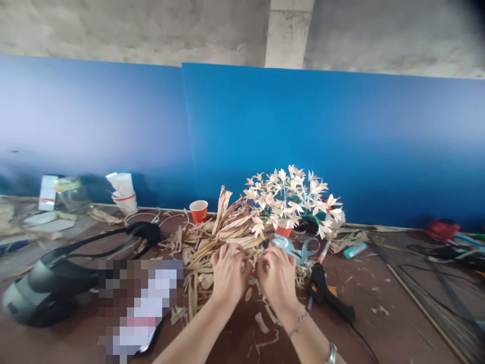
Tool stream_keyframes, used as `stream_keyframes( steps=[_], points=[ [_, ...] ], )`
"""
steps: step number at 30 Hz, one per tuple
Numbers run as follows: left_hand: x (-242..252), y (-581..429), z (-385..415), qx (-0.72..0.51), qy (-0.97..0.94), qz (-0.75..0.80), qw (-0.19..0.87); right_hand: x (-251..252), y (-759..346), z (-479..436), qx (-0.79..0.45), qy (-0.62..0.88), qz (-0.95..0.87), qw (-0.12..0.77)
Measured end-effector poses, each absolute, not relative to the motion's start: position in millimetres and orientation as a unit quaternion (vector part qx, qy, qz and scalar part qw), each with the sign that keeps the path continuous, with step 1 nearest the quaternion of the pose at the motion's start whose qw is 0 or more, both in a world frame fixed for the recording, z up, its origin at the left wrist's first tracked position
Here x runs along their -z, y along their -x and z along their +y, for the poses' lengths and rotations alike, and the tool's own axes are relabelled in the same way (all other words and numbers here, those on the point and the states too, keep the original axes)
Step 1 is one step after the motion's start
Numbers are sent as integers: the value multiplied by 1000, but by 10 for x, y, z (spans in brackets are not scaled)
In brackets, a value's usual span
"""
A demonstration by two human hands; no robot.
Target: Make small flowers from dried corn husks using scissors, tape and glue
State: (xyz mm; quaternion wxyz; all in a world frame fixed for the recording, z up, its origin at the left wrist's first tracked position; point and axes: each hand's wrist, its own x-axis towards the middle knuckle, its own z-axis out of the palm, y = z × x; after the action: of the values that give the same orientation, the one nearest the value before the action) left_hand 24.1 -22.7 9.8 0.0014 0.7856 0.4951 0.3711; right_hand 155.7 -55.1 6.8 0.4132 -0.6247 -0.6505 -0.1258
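My left hand [232, 273] and my right hand [278, 278] are close together over the middle of the table, fingers curled and thumbs drawn in. Whatever they pinch, if anything, is too small and hidden to make out. Dried corn husks [235, 220] lie in a heap just beyond and to the left of my left hand. Behind my right hand stands a bunch of pale husk flowers [291, 194] on green stems, in a red paper cup [283, 228]. A light blue ribbon [290, 247] lies between that cup and my right hand.
A black glue gun [328, 293] lies to the right, its cord running toward me. Left are a dark headset [49, 283] and a blurred-out phone-like object [147, 313]. Another red paper cup [199, 211], a glass jar [71, 194] and a light blue lighter-like object [355, 249] stand or lie farther back.
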Motion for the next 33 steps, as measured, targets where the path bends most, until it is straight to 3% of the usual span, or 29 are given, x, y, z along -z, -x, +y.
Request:
stream_keyframes(
  steps=[4,8,15,22,33],
  points=[
    [-91,-70,-39,-346,-785,513,26,-126,-1742,-497,96,631,-628,446],
    [-86,2,18,-287,-860,413,85,-225,-1877,-460,-25,610,-654,448],
    [-54,-34,-57,-243,-899,359,63,-426,-1824,-611,-141,609,-732,269],
    [-65,31,45,-272,-869,412,47,-161,-1636,-774,-66,589,-781,200],
    [-112,112,103,-307,-857,413,40,-182,-1836,-680,-14,616,-720,320]
  ],
)
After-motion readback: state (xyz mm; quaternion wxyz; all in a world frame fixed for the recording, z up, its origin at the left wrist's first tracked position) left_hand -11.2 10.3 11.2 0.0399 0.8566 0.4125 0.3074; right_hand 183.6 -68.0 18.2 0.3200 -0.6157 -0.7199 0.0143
